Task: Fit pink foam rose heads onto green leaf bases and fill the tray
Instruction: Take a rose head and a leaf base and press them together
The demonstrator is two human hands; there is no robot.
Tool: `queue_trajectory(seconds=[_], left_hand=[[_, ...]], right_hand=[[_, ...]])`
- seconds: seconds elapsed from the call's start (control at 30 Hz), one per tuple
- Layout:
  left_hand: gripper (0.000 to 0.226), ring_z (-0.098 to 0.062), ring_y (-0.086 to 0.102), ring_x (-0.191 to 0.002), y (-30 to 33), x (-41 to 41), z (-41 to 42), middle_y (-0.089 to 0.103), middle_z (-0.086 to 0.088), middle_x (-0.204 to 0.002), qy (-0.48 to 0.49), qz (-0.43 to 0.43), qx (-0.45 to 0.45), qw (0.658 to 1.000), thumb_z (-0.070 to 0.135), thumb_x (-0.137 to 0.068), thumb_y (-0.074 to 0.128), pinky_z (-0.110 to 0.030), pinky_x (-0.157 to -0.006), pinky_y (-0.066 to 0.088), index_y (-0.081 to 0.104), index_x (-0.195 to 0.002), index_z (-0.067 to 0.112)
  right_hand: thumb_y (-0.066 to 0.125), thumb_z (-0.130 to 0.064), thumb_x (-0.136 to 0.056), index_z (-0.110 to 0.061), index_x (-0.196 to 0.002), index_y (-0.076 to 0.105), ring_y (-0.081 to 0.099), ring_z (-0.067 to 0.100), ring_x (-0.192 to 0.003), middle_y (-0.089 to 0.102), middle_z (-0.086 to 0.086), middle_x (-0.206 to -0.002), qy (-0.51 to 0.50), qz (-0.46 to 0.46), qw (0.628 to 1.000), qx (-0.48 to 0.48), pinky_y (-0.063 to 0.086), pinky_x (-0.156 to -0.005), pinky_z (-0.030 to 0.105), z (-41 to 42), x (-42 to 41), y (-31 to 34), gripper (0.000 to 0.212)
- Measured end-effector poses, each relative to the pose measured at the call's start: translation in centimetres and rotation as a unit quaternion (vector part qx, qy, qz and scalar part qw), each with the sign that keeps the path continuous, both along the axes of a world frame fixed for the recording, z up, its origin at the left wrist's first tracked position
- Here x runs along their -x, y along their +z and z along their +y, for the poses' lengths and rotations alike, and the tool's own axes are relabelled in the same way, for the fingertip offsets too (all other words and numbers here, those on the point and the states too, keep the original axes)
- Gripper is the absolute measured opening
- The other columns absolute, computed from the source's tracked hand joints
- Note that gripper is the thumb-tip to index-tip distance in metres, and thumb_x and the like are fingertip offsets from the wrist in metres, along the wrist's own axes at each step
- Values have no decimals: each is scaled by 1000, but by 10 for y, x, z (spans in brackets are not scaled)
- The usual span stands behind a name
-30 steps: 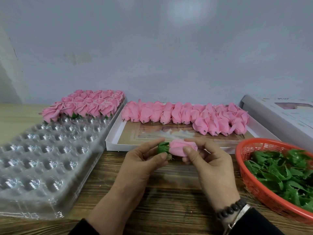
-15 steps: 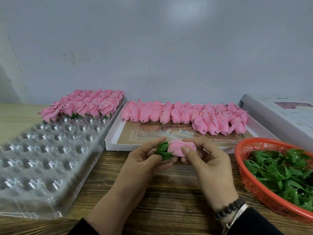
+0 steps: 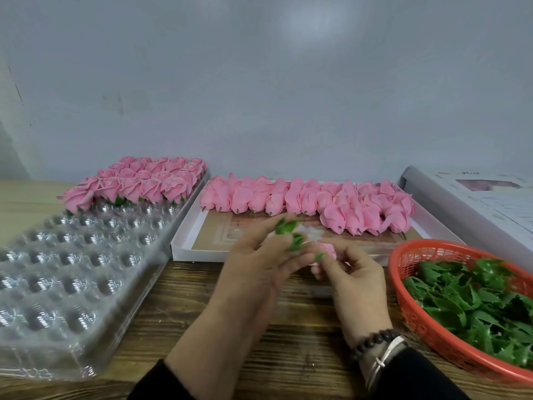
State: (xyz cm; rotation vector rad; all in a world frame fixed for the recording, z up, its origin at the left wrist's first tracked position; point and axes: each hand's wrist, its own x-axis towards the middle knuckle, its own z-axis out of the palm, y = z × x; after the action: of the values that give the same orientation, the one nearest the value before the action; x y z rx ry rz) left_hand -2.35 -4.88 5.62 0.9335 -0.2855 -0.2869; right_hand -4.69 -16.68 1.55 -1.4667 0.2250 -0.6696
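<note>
Rose: a pink head [image 3: 327, 249] is pinched between both hands above the desk [image 3: 302, 336], in front of the white box [image 3: 184, 249].
Fingers: left hand [image 3: 259, 272] fingers curl round the green leaf base [image 3: 291, 236]; right hand [image 3: 354, 272] fingers pinch the head; motion blur hides finer detail.
Axis: long axis looks roughly sideways, leaf end toward the left, bloom toward the right; blur makes this uncertain.
Progress: finished roses [image 3: 138, 183] fill only the far rows of the clear tray [image 3: 72, 284]; most cups lie empty.
Left: bare heads [image 3: 302, 197] wait in the box and leaves [image 3: 473, 301] in the red basket [image 3: 403, 295], so much work appears to remain.
</note>
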Motion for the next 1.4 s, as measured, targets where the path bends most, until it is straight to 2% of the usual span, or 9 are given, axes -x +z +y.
queue_trajectory(seconds=[0.17,0.23,0.37,0.57,0.7,0.87,1.0,1.17,1.4], left_hand=[[29,-24,70,-79,18,10,-39,64,-17,-97,-64,-49,-33,996,-5,-89,48,-26,-69,57,58,-113,8],[32,-25,70,-77,15,8,-35,66,-17,-95,-52,-48,-30,997,-6,-87,51,-26,-68,56,54,-115,9],[32,-26,70,-69,0,3,-4,70,-21,-85,-3,-10,-16,1000,5,-70,62,-23,-57,55,56,-101,2],[29,-25,71,-71,-24,-4,26,71,-21,-88,33,50,-18,998,8,-68,58,-24,-58,57,58,-97,2],[32,-26,71,-78,-31,-6,25,70,-23,-93,-3,61,-11,998,6,-73,56,-23,-61,57,59,-104,-2],[37,-22,71,-80,-33,-7,27,70,-21,-99,-28,69,4,997,8,-74,54,-24,-66,58,60,-108,-4],[38,-21,70,-82,-34,-8,26,69,-20,-103,-18,63,3,998,7,-74,54,-25,-72,58,60,-109,-4],[29,-18,69,-83,-35,-6,24,70,-17,-101,9,28,-45,999,2,-80,53,-21,-68,56,63,-107,0],[26,-18,67,-96,-37,-2,23,70,-13,-105,7,-38,-108,993,3,-87,50,-19,-76,54,65,-108,6]], right_hand=[[60,7,-82,-15,-76,66,60,13,-60,66,3,-65,-33,25,998,46,48,-55,21,-7,3,-5,24],[62,7,-81,-19,-78,67,65,15,-71,70,1,-74,-48,7,997,68,51,-64,20,-8,3,-5,27],[66,0,-81,-29,-79,63,62,23,-84,68,6,-85,-74,-26,986,147,50,-81,41,-5,2,-3,29],[68,-7,-80,-37,-80,60,59,17,-78,64,1,-84,-104,-81,982,132,48,-75,23,1,7,3,31],[67,-17,-78,-31,-87,64,61,33,-75,63,11,-83,-62,-124,981,133,52,-70,44,9,17,11,17],[65,-22,-74,-32,-85,65,62,29,-74,63,4,-82,-12,-143,973,180,51,-66,51,18,20,12,16],[68,-18,-74,-30,-82,64,60,16,-77,60,3,-81,-2,-125,969,211,52,-70,42,18,17,9,15],[73,-4,-76,-34,-82,62,54,0,-76,56,-5,-77,-13,-117,956,270,40,-68,8,13,14,6,32],[67,-11,-75,-39,-89,57,53,-9,-80,55,-8,-79,-39,-145,928,340,36,-71,0,15,16,10,33]])
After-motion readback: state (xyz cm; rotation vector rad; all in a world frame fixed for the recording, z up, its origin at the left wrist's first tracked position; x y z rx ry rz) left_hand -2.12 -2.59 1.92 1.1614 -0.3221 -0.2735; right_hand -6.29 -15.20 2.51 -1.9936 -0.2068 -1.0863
